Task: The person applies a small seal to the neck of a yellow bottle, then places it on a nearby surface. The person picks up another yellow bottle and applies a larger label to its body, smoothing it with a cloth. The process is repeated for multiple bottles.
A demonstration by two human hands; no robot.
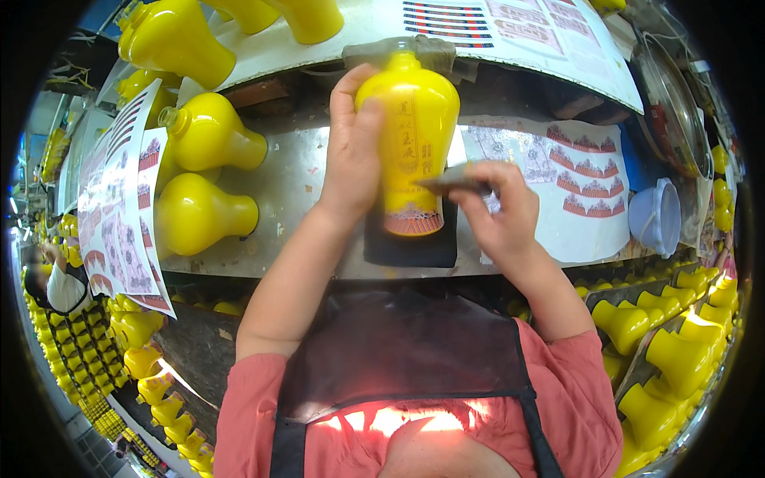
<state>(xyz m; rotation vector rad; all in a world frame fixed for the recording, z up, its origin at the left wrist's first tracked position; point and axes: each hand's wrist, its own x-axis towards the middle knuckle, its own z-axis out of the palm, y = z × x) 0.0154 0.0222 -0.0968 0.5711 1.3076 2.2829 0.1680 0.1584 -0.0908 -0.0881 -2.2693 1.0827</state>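
Observation:
A glossy yellow bottle [434,99] with a narrow neck lies in front of me, its neck away from me. Dark characters run down its face, and a reddish patterned band circles its base. My left hand [355,147] is wrapped round its left side. My right hand [502,209] pinches a thin, dark, flat scraper [453,183], its tip against the lower front of the bottle. Under the bottle's base lies a black pad [410,253]. Beyond, the neck end is at a grey block [358,52].
Decal sheets [594,231] lie on the metal table at right; another sheet [119,211] hangs at left beside yellow bottles [203,211]. A pale blue bucket [655,217] stands at the right edge. A white board [550,56] crosses the back. Racks of yellow bottles [625,325] flank me.

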